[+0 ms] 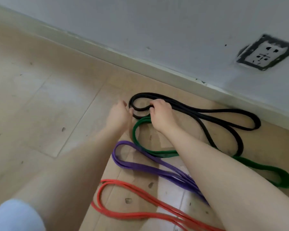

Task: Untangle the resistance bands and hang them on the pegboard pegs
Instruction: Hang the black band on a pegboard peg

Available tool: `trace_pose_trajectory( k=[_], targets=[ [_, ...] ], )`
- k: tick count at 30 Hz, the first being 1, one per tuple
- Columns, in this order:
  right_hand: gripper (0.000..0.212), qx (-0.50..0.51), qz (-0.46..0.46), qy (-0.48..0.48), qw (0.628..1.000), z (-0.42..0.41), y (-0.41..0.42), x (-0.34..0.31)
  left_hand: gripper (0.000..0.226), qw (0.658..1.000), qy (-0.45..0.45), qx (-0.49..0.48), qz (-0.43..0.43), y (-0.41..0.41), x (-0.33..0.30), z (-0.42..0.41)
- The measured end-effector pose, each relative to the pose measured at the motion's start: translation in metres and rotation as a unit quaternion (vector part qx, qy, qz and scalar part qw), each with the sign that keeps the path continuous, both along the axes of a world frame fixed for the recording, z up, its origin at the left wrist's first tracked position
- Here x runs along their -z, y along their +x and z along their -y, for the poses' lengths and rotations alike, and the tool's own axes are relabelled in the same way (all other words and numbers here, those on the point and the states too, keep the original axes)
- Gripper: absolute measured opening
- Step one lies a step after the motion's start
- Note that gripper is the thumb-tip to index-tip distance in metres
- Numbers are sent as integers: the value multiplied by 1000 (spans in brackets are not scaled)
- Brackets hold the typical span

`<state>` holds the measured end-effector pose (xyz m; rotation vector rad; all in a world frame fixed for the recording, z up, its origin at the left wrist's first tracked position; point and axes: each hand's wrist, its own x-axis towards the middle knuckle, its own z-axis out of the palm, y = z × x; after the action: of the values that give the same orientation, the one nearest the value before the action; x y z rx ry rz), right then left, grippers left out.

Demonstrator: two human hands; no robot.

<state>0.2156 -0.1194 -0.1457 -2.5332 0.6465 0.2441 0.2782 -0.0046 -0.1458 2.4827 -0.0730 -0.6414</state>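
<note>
Four resistance bands lie looped on the wooden floor near the wall. The black band [223, 114] is farthest, folded in several loops. My right hand [160, 114] is closed on the black band's left loops. My left hand [118, 114] sits just left of that loop, fingers curled, its thumb touching the black band; whether it grips is hidden. The green band [140, 147] lies below the black one and runs under my right forearm to the right. The purple band [140, 165] and the red band [123, 212] lie nearer to me. No pegboard is in view.
A white skirting board [140, 64] and grey wall run diagonally behind the bands. A wall socket [265, 54] sits at the upper right. Light wooden floor [40, 97] stretches to the left. A pale sleeve [15, 215] shows at the bottom left.
</note>
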Motion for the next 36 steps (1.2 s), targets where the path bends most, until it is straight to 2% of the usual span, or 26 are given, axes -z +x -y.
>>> trace_pose_trajectory(
  k=[4, 7, 9, 11, 14, 17, 19, 22, 25, 28, 31, 36],
  targets=[
    [39, -37, -1, -11, 999, 21, 28, 17, 42, 995, 20, -83, -43, 17, 41, 37],
    [38, -48, 0, 12, 999, 23, 29, 15, 27, 994, 16, -104, -36, 22, 42, 52],
    [39, -29, 36, 3, 999, 26, 25, -3, 22, 991, -58, -118, -26, 20, 26, 55],
    [33, 12, 90, -5, 996, 32, 19, -39, 17, 979, -171, -112, -8, 15, -10, 50],
    [18, 11, 143, -34, 989, 44, 3, -121, 14, 959, -279, -18, 42, 6, -95, 47],
    [26, -14, 159, -116, 980, 62, -15, -219, 18, 935, -333, 112, 50, -8, -197, 61],
    [29, -9, 148, -129, 980, 73, -30, -293, 21, 914, -374, 152, 47, -17, -271, 71],
    [11, 2, 170, -39, 985, 79, -58, -408, 21, 890, -406, 202, 57, -30, -383, 74],
    [16, 65, 186, 55, 979, 65, -79, -524, 17, 883, -411, 219, 54, -46, -495, 65],
    [21, 86, 217, 99, 967, 44, -92, -635, 19, 883, -408, 219, 74, -60, -607, 45],
    [19, 94, 258, 117, 954, 21, -105, -729, 26, 882, -404, 226, 87, -73, -703, 21],
    [13, 79, 319, 92, 940, -2, -131, -834, 21, 864, -416, 245, 145, -87, -813, 0]
  ],
)
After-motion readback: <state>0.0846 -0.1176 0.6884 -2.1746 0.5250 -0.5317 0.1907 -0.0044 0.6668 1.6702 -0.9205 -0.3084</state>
